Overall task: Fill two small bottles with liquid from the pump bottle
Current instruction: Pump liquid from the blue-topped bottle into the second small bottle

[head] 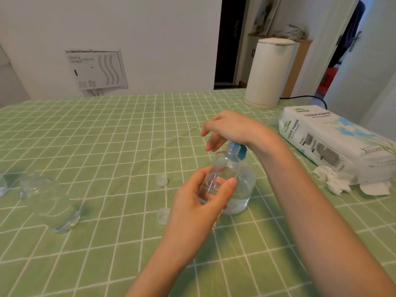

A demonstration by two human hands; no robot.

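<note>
My left hand (pixel 199 202) grips a small clear bottle (pixel 224 168) and holds it tilted against the pump bottle (pixel 243 196), with its mouth right under the blue pump head (pixel 235 147). The pump bottle stands on the green checked tablecloth (pixel 120 136) and is partly filled with clear liquid. My right hand (pixel 227 127) rests with its palm on the pump head, fingers loose and pointing down to the left. Two small clear caps (pixel 161 179) (pixel 162 215) lie on the cloth left of my left hand. Another clear bottle (pixel 53 202) lies on its side at the left.
A tissue paper pack (pixel 334 142) lies at the right with crumpled tissues (pixel 336 183) in front of it. A white cylindrical appliance (pixel 267 73) stands at the back right, its black cord trailing right. A further clear object (pixel 2 185) shows at the left edge.
</note>
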